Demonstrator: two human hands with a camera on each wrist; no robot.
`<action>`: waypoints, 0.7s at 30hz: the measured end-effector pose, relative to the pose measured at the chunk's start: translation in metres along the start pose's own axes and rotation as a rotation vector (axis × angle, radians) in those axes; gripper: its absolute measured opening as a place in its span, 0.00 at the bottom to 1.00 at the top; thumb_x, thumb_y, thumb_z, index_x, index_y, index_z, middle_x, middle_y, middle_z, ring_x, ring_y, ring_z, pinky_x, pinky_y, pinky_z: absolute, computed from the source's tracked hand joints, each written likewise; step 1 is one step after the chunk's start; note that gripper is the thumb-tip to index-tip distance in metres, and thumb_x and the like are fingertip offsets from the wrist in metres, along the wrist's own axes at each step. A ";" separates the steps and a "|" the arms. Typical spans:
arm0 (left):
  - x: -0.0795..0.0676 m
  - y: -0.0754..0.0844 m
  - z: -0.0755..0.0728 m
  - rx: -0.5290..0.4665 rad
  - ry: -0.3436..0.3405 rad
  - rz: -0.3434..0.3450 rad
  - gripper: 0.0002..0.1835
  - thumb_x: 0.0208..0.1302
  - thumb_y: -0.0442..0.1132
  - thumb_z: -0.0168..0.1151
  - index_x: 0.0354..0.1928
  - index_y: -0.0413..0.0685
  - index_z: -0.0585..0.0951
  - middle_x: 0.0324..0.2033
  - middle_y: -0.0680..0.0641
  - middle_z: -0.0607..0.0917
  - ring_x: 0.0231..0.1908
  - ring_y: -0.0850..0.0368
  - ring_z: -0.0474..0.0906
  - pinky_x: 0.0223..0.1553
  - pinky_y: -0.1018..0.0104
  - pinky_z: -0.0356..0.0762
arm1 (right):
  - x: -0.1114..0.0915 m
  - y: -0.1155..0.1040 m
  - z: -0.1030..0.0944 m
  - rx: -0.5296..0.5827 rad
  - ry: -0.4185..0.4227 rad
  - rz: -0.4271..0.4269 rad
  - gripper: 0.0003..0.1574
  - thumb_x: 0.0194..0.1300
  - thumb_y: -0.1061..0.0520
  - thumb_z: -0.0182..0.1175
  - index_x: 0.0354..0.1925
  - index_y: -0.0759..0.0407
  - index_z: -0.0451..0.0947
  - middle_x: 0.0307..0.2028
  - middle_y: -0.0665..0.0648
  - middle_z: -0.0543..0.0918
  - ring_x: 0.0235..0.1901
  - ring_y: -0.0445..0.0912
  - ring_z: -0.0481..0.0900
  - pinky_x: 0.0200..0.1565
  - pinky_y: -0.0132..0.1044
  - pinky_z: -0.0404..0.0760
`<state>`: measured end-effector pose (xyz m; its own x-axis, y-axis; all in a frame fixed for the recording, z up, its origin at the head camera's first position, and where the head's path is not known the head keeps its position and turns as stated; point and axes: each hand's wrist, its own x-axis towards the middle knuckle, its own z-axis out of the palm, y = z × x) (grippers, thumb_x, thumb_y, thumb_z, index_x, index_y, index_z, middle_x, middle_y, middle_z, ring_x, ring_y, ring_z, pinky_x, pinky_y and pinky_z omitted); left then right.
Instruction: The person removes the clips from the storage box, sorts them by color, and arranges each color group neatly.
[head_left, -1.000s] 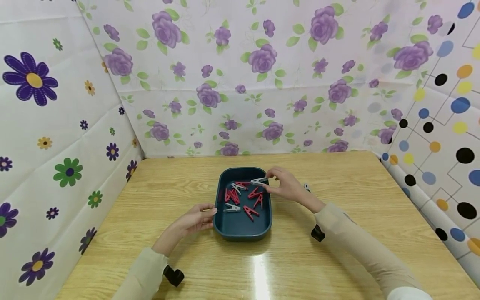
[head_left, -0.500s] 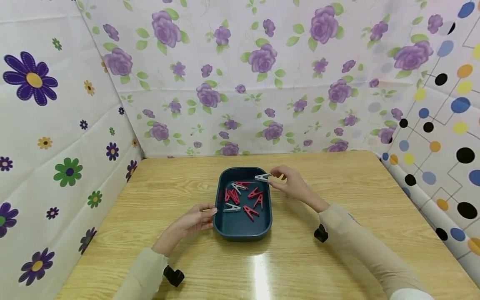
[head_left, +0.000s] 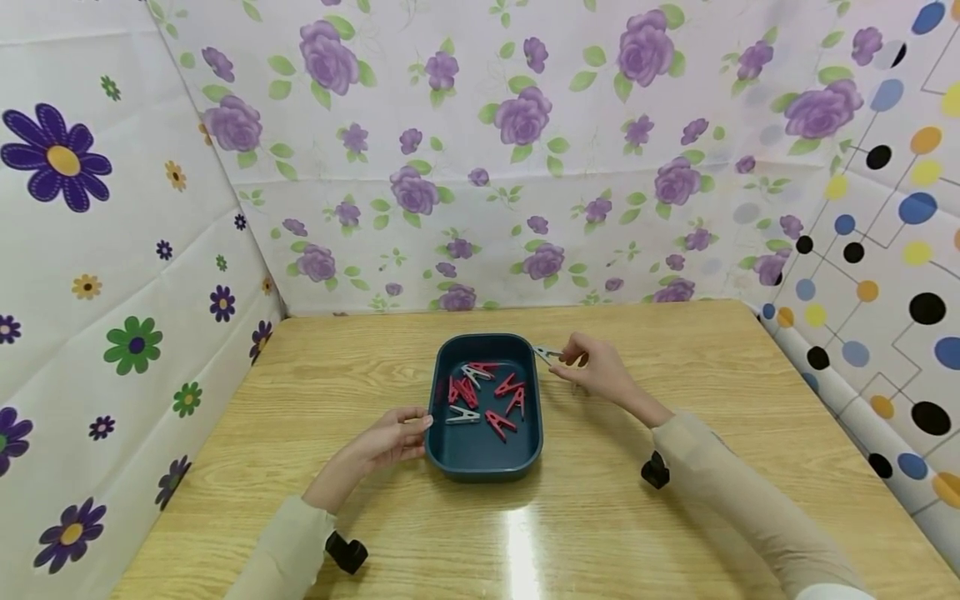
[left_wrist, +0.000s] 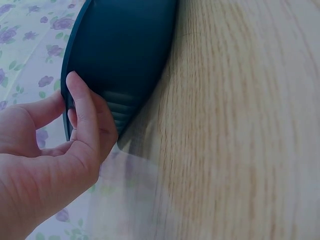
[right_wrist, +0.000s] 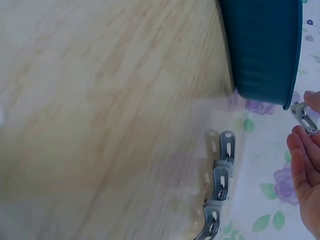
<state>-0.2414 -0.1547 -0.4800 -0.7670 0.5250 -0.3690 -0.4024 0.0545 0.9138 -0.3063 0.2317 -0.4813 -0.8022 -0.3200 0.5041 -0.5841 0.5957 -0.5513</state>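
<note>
In the head view a dark teal plastic bin [head_left: 487, 458] stands on the table with several red clothespins [head_left: 498, 425] and two grey clothespins [head_left: 462, 416] inside. My left hand [head_left: 393, 435] holds its left side; the left wrist view has thumb and fingers at the rim and outer wall of the bin [left_wrist: 132, 45]. Just outside the far right rim, my right hand [head_left: 597, 372] pinches a grey clothespin [head_left: 546, 356] between thumb and fingers. The right wrist view shows that clothespin [right_wrist: 303, 118] close to the bin's rim.
Several grey clothespins [right_wrist: 221, 182] lie in a row on the table right of the bin, mostly hidden by the right hand in the head view. Flower-patterned cloth [head_left: 480, 242] hangs behind the wooden table [head_left: 352, 358], with patterned cloths at both sides.
My right hand has carried the grey clothespin to the right, from over the bin's far right corner to just outside the rim. The left hand stays on the bin.
</note>
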 end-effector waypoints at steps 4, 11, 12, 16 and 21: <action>-0.001 0.000 0.000 -0.003 0.003 0.000 0.16 0.74 0.38 0.50 0.56 0.34 0.65 0.36 0.50 0.81 0.33 0.63 0.78 0.37 0.71 0.81 | -0.004 0.003 -0.003 0.008 -0.016 0.004 0.17 0.54 0.52 0.73 0.29 0.57 0.73 0.29 0.52 0.85 0.25 0.42 0.80 0.29 0.31 0.80; -0.002 -0.001 -0.001 -0.004 0.014 -0.002 0.19 0.73 0.40 0.53 0.57 0.34 0.66 0.35 0.50 0.80 0.32 0.64 0.78 0.36 0.72 0.80 | -0.011 0.009 -0.007 0.015 -0.052 0.054 0.18 0.55 0.53 0.72 0.29 0.59 0.71 0.28 0.55 0.85 0.22 0.41 0.78 0.25 0.30 0.78; -0.002 -0.001 -0.001 -0.003 0.013 -0.001 0.19 0.73 0.40 0.53 0.57 0.34 0.65 0.35 0.50 0.80 0.32 0.64 0.78 0.36 0.72 0.80 | -0.012 0.010 -0.007 0.013 -0.053 0.060 0.18 0.55 0.54 0.72 0.29 0.59 0.71 0.28 0.56 0.85 0.21 0.41 0.78 0.25 0.30 0.78; -0.002 -0.001 0.000 -0.004 0.014 -0.001 0.21 0.73 0.40 0.53 0.59 0.33 0.64 0.35 0.51 0.80 0.32 0.64 0.78 0.36 0.72 0.80 | -0.017 0.014 -0.010 0.000 -0.056 0.072 0.18 0.56 0.55 0.71 0.29 0.58 0.70 0.29 0.57 0.85 0.22 0.41 0.80 0.24 0.29 0.78; -0.002 0.000 0.001 -0.007 0.017 -0.005 0.24 0.72 0.41 0.54 0.61 0.32 0.63 0.36 0.50 0.80 0.32 0.64 0.78 0.36 0.72 0.80 | -0.023 0.018 -0.016 -0.034 -0.040 0.084 0.19 0.54 0.56 0.72 0.28 0.59 0.70 0.30 0.58 0.85 0.25 0.43 0.82 0.23 0.30 0.76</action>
<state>-0.2393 -0.1549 -0.4793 -0.7731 0.5106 -0.3763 -0.4094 0.0515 0.9109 -0.2966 0.2614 -0.4927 -0.8527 -0.2970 0.4298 -0.5109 0.6460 -0.5671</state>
